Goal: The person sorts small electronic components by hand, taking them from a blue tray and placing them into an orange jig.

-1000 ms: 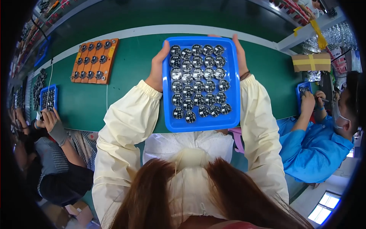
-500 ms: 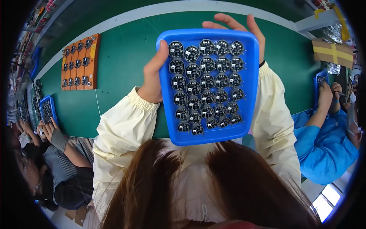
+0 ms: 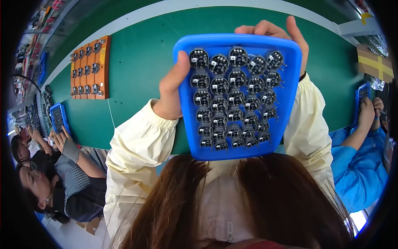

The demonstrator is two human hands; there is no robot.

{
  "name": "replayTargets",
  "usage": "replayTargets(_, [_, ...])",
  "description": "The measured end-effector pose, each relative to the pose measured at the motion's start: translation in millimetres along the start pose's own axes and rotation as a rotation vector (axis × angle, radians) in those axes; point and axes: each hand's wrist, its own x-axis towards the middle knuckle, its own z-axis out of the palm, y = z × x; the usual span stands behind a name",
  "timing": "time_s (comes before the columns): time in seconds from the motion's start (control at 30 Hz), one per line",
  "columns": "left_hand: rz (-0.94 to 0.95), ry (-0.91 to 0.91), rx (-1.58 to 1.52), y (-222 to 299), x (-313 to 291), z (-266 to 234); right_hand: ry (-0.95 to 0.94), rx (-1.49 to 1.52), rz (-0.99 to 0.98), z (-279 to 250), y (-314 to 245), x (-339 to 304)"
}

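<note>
A blue plastic tray (image 3: 187, 120) is held up in front of me, tilted so that its inside faces me. Several rows of small round black circuit boards (image 3: 219, 86) lie in it, some with thin pins or leads sticking out. My left hand (image 3: 171, 89) grips the tray's left side, thumb over the rim and the other fingers hidden behind. At the upper right corner, my right hand (image 3: 299, 41) holds the tray from behind; one digit points upward and other fingertips show above the far rim.
On the green table (image 3: 141, 62), an orange fixture block (image 3: 104, 74) carries rows of small metal parts. A co-worker's hand (image 3: 63, 141) is at another blue tray (image 3: 61, 111) on the left. At right, a co-worker in blue (image 3: 358, 166) works near a taped cardboard box (image 3: 373, 62).
The tray, with both my hands on it, has shifted slightly right and appears larger, so nearer to me. My right hand's fingers have moved along the far rim. The surroundings have shifted slightly in view.
</note>
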Motion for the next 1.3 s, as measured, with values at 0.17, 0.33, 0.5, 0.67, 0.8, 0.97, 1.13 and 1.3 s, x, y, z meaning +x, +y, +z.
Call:
replayTargets(0.17, [-0.012,-0.01,-0.047,-1,-1,0,-0.001,0.014,0.001,1,0,0])
replayTargets(0.33, [0.004,-0.019,-0.043,0,-1,0,0.034,0.021,0.0,4,0,-1])
replayTargets(0.5, [-0.008,-0.063,-0.14,1,-2,0,0.049,-0.009,-0.008,5,-1,-3])
replayTargets(0.67, [-0.035,-0.021,-0.079,0,1,-6,0.057,-0.024,-0.028,6,-1,-5])
replayTargets(0.8, [-0.061,0.004,-0.075,3,3,-7,0.07,-0.036,-0.01,7,-1,-5])
replayTargets(0.97, [-0.013,-0.015,-0.03,2,3,-8,0.094,-0.052,-0.026,9,-2,-6])
replayTargets(1.13, [-0.006,-0.018,0.023,5,3,-9,0.062,-0.076,-0.022,4,-3,-6])
replayTargets(1.3, [-0.039,-0.004,0.0,3,3,-11,0.083,-0.064,-0.017,7,-2,-6])
